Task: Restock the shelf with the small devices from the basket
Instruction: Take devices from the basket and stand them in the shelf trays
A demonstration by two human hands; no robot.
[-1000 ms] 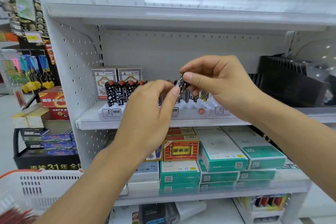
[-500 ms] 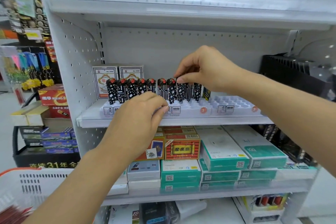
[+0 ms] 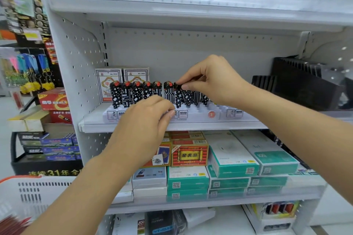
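Leftmost, at the lower corner, sits a white slotted plastic basket with an orange rim (image 3: 28, 191), with blurred red items in its bottom. Beyond it, a white perforated metal shelf (image 3: 122, 127) carries a white plastic display tray with rows of sockets (image 3: 198, 114) along its front edge. Small black-and-white patterned devices with red caps (image 3: 136, 93) stand upright in the tray's left half, in front of two white printed card boxes (image 3: 108, 80). The left hand (image 3: 145, 126) rests at the tray's front edge with fingers curled downward, fingertips touching the tray; whether they pinch anything cannot be told. Further right, the right hand (image 3: 212, 80) pinches the top of a black diamond-patterned device (image 3: 188, 97), which stands slightly tilted in the row, beside a star-patterned neighbour. The tray's right portion shows bare sockets. Below, teal-and-white cartons (image 3: 254, 156) lie stacked beside a red-and-gold box (image 3: 189, 154). At far right stands a black ribbed plastic rack (image 3: 305, 84).
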